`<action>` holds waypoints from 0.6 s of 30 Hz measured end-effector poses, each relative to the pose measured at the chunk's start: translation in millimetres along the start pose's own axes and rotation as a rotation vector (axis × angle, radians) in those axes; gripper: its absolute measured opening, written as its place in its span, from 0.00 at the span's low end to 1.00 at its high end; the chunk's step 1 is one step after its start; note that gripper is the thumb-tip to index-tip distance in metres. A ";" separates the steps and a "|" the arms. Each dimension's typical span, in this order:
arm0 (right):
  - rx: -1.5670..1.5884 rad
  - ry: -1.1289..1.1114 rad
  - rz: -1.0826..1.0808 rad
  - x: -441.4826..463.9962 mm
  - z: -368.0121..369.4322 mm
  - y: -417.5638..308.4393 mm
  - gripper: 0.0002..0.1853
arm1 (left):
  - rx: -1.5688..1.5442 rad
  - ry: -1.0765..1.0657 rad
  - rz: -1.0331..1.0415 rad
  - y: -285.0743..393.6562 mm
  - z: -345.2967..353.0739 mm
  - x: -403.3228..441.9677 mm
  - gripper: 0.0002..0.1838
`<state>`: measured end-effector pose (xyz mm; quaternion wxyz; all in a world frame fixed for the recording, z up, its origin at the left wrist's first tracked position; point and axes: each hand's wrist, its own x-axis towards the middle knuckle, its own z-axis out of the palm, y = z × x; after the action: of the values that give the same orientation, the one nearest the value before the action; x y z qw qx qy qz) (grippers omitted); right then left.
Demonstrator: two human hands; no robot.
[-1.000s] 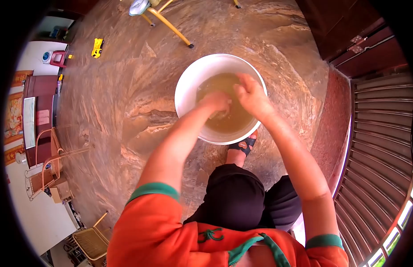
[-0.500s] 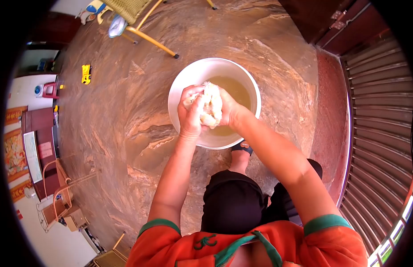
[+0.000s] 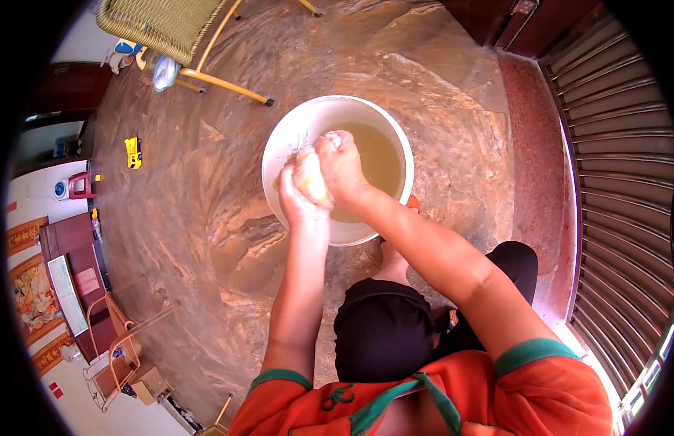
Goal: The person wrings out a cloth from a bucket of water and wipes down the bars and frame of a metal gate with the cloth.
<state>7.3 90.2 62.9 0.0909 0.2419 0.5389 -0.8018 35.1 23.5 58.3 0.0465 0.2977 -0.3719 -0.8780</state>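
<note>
Over a white bucket (image 3: 406, 167) of cloudy water, both hands grip a pale, crumpled, wet bundle that looks like a cloth (image 3: 310, 173). My left hand (image 3: 299, 201) clasps it from below and the left side. My right hand (image 3: 340, 168) is closed in a fist around its upper right part, with a bit of white showing at the fist's top. Fine streaks, like spraying water, show above the bundle against the bucket's inner wall. Much of the bundle is hidden by the fingers.
The bucket stands on a brown marbled floor (image 3: 206, 240) by my feet. A woven chair (image 3: 166, 29) with yellow legs is at the upper left, and a yellow toy truck (image 3: 134, 152) lies on the left. A slatted metal gate (image 3: 613, 182) lines the right.
My right hand has turned from an open cupping hold into a fist over the bundle. The left hand has shifted slightly lower left, and streaks now show above the bundle. The view has shifted slightly.
</note>
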 end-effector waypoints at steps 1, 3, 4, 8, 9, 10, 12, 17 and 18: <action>0.003 -0.040 0.131 2.7 -2.0 -2.1 0.14 | 0.071 0.117 0.180 -6.3 6.0 -3.0 0.21; 0.226 -0.111 0.214 3.1 -2.8 3.4 0.16 | 0.129 0.209 0.416 -11.5 19.5 -13.6 0.18; 0.336 -0.144 0.253 5.1 -5.7 5.8 0.17 | 0.132 0.215 0.490 -12.2 24.6 -18.1 0.19; 0.478 -0.463 0.618 10.0 -12.8 -17.2 0.12 | 0.616 -0.001 0.802 -8.6 13.5 -20.1 0.18; 0.477 -0.509 0.712 13.2 -16.0 -15.3 0.12 | 0.876 -0.099 0.945 -1.5 6.9 -18.8 0.17; 0.475 -0.553 0.806 17.2 -20.0 -11.1 0.12 | 1.135 -0.202 1.083 5.5 2.8 -16.1 0.16; 0.491 -0.645 0.905 16.7 -26.2 -19.0 0.12 | 1.234 -0.477 1.296 17.1 6.1 -11.8 0.13; 0.482 -0.902 0.735 28.5 -30.0 -15.8 0.10 | 1.479 -0.708 1.481 20.3 5.5 -22.2 0.15; 0.420 -0.902 0.667 25.8 -28.3 -26.2 0.10 | 1.494 -0.690 1.487 19.6 6.9 -22.8 0.16</action>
<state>-17.5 129.4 63.2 0.5079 0.0465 0.1718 -0.8428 47.2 20.6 86.5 0.2645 -0.3072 -0.8867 -0.2222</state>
